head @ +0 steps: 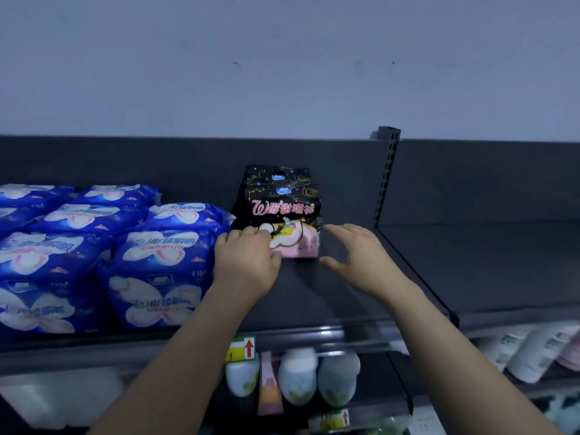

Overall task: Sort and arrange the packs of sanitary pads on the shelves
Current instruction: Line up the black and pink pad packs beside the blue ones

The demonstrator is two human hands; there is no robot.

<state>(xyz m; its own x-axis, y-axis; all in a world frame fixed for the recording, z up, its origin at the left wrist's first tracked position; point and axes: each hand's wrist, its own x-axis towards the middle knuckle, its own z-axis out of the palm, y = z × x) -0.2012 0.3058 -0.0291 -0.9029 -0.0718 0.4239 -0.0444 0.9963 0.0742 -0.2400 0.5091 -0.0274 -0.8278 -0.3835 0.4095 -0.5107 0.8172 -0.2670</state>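
Shelf [314,293], top tier, dark grey, with a dark back panel [188,164] under a pale wall [282,58].

Item 1: black and pink pack [282,202], one, upright, at the middle of the shelf near the back panel, front facing out.

Item 2: blue packs [103,252], many, stacked in rows on the left part of the shelf; the nearest one sits just beside the black and pink pack.

Left hand [248,259]: fingers [251,232] bent onto the lower left front of the black and pink pack, touching it. Thumb hidden, so pinching or only pressing cannot be told.

Right hand [357,255]: fingers spread and relaxed, holding nothing, just beside the right edge of the same pack; contact cannot be told.

Fittings: slotted post [386,174], upright, right of the pack, dividing this bay from the next.

Lower tier: price label [241,350] with a red arrow on the shelf edge; rounded white bottles [298,378] in a row beneath it; a pink tube [269,387] between two of them; white tubes [533,350] lying tilted at the right.
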